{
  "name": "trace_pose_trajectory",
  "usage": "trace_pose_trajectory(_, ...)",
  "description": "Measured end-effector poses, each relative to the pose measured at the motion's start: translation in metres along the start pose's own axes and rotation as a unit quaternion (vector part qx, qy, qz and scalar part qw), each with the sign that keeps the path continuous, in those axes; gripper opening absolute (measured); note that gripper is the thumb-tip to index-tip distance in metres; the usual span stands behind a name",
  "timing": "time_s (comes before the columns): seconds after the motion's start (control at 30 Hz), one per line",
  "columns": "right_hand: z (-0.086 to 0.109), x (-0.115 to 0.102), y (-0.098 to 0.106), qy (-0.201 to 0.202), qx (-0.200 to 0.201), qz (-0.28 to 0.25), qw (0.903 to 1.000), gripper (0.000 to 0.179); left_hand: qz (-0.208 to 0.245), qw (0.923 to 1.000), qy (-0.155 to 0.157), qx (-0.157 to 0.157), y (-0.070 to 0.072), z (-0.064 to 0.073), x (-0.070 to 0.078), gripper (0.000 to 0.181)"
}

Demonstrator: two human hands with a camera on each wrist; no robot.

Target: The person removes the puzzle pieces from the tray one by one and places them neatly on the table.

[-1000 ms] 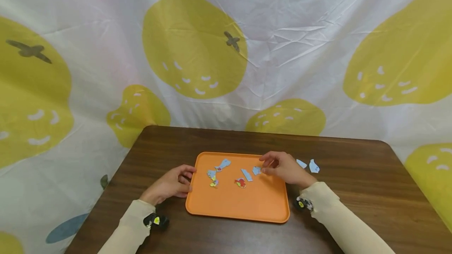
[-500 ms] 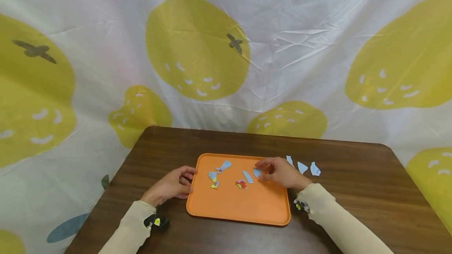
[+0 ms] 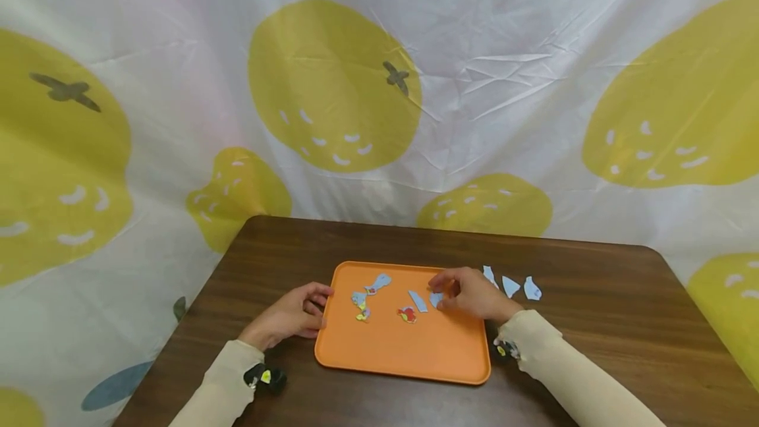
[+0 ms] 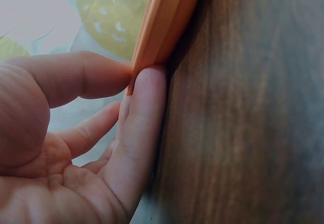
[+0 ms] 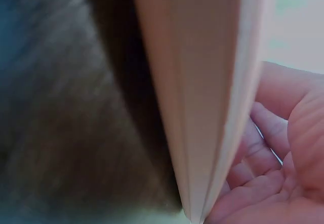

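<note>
A: Start at the far left. What does the left hand (image 3: 286, 319) have?

B: The left edge of the orange tray (image 3: 403, 351). In the left wrist view the left fingers (image 4: 144, 107) close on the rim, one tip meeting its edge, another lying along the outer wall. They stand apart only by the rim's thickness.

A: And on the tray?

B: First a cluster of cut pieces (image 3: 358, 299), blue-grey and yellow, with a long blue piece (image 3: 380, 281) above it. Nearer the middle lies a red piece (image 3: 408, 314), and just beside it a blue strip (image 3: 418, 302), slanted.

A: Then the right hand (image 3: 471, 292)?

B: Over the tray's right part. The right fingers (image 5: 258, 155) are bent, modestly parted from the thumb, with a small blue piece (image 3: 435, 298) showing at the gap. Pinched or only touched? I can't tell; the right wrist view doesn't show that piece.

A: Anything beyond?

B: Three loose blue pieces (image 3: 510, 286) on the counter (image 3: 581, 348), outside the tray.

A: So which step is this?

B: I'd judge it as placing or straightening the small piece while the other hand steadies the tray. The next move calls for a light, flat nudge that spares the neighbouring strip.
</note>
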State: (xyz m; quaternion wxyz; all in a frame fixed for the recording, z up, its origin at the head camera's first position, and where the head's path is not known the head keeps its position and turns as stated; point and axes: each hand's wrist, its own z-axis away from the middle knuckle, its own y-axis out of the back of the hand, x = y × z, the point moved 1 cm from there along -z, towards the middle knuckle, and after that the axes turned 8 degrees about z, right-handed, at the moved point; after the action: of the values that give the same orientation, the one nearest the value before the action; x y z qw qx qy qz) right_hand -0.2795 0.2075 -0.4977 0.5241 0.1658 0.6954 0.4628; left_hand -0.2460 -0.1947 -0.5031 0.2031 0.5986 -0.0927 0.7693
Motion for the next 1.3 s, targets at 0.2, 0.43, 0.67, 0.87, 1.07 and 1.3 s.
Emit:
trace_pose_trajectory(0.2, 0.0029, 0.0020, 0.0010, 0.037, -0.010, 0.001, 0.9993, 0.036, -0.001, 1.0000, 0.002, 0.001, -0.0007, -0.0014, -0.0007, 0.063)
trace_pose_trajectory(0.43, 0.0042, 0.0000, 0.0033, 0.040, -0.010, 0.012, 0.9991, 0.034, -0.005, 1.0000, -0.003, -0.005, 0.0005, -0.0018, 0.0002, 0.062)
trace_pose_trajectory(0.67, 0.0042, -0.0039, 0.0037, 0.041, 0.012, 0.026, 0.9988, 0.035, 0.000, 0.9999, -0.005, -0.009, 0.0011, -0.0009, 0.0010, 0.062)
trace_pose_trajectory(0.87, 0.0094, -0.0065, 0.0015, 0.054, 0.030, 0.044, 0.9971, 0.028, 0.008, 0.9999, 0.004, -0.009, -0.0012, -0.0003, 0.0004, 0.061)
trace_pose_trajectory(1.07, 0.0100, -0.0052, 0.0012, 0.063, 0.028, 0.051, 0.9963, 0.027, 0.006, 1.0000, 0.003, -0.006, -0.0011, -0.0012, -0.0005, 0.061)
trace_pose_trajectory(1.3, 0.0097, -0.0053, 0.0030, 0.050, 0.006, 0.025, 0.9984, 0.029, 0.009, 0.9999, 0.000, -0.009, -0.0004, -0.0016, -0.0005, 0.061)
